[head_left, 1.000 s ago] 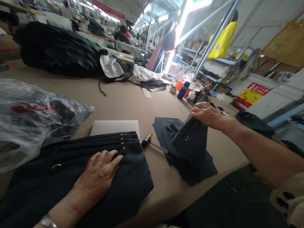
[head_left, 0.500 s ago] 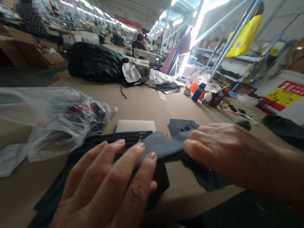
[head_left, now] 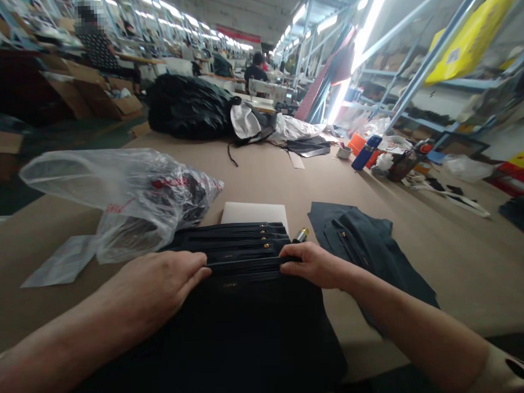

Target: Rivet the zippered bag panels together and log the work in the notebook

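In the head view, the left hand (head_left: 176,277) and right hand (head_left: 311,265) are apart, each pinching the top of the dark cloth (head_left: 253,328). It is at the table's (head_left: 261,182) near edge. Zippered pieces (head_left: 233,234) show just past it, then a white board (head_left: 254,211).

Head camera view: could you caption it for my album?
Left hand and right hand pinch dark fabric at a brown table, a clear plastic bag nearby.

Nothing is legible: a small gold marking (head_left: 229,285) on the dark fabric (head_left: 258,328), seemingly lettering, and red print (head_left: 170,182) on the plastic bag (head_left: 110,176).
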`<state>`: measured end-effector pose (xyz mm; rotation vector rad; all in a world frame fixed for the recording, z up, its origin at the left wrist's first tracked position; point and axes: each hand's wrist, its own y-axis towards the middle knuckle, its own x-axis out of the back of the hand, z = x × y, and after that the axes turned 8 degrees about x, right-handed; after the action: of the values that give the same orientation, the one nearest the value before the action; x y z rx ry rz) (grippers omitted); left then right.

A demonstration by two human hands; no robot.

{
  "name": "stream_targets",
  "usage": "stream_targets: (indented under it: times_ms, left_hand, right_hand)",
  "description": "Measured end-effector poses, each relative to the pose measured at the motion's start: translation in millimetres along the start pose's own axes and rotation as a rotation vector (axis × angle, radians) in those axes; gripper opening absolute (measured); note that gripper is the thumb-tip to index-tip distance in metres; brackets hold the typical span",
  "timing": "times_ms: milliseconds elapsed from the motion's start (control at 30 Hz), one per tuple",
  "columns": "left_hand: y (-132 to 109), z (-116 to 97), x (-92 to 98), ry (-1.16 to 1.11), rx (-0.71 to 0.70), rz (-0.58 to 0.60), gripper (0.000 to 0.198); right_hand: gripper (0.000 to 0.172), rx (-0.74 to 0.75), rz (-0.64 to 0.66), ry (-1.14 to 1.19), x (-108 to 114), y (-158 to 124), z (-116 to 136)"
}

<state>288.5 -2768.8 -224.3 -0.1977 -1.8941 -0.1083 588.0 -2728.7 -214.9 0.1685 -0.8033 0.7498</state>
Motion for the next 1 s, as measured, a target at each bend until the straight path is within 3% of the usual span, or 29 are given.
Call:
stream_targets:
  times_ms: [67,133,300,433,500,600,667,733,867,1000]
  left_hand:
    - [21,4,-7.7,0.121,0.049,0.137,0.033]
    - [38,9,-18.2,0.205,0.087,0.197,0.035]
    - [65,15,-44.7,0.257,0.109,0.264,0.036]
    - [65,11,-47.6,0.309,0.116,0.248,0.034]
    - [57,-1,-43.0,0.362,0.133,0.193,0.032]
    - [41,-31,-44.0,0.474,0.098,-0.025,0.034]
    - [33,-50,-57.6,0.481,-0.044,-0.190,0.038]
    - [29,-63,-81.1,0.405,-0.219,-0.283,0.036]
    - [29,-66,-129.7,0.304,-0.325,-0.406,0.033]
    - [28,-59,-144.8,0.230,-0.322,-0.467,0.034]
  right_hand:
    - [0.024,-0.010,-0.042,-0.126,-6,16,-20]
    - [0.028,-0.014,-0.069,-0.303,-10,30,-32]
    - [0.024,-0.043,-0.073,-0.473,-20,44,-43]
    - [0.026,-0.047,-0.082,-0.517,-26,46,-46]
    - [0.026,-0.048,-0.079,-0.533,-26,48,-48]
    - [0.026,-0.053,-0.067,-0.555,-23,52,-50]
    - [0.027,-0.051,-0.064,-0.574,-22,53,-50]
    - [0.028,-0.047,-0.065,-0.594,-23,52,-49]
    - [0.027,-0.008,-0.075,-0.628,-21,44,-50]
    - [0.020,-0.007,-0.115,-0.678,7,12,-70]
